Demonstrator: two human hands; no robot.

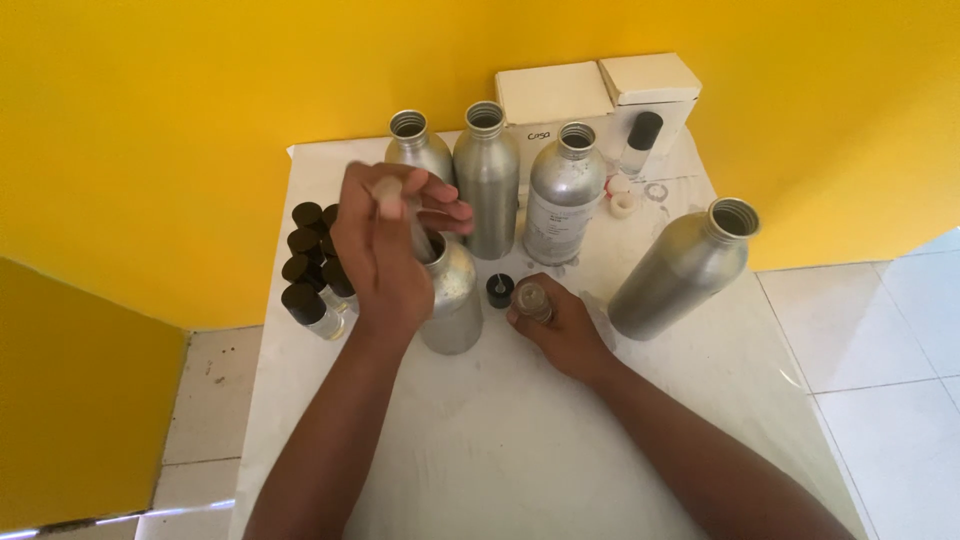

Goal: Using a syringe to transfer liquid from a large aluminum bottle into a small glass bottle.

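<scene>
My left hand is raised over an open silver aluminium bottle and grips a slim syringe-like dropper whose tip goes down into the bottle's mouth. My right hand rests on the white table and holds a small clear glass vial upright, its top open. A small black cap lies on the table between the bottle and the vial.
Three open aluminium bottles stand in a row behind; another stands at the right. Several black-capped small vials cluster at the left. White boxes, a black-capped roller bottle and small white caps sit at the back. Yellow walls surround the table.
</scene>
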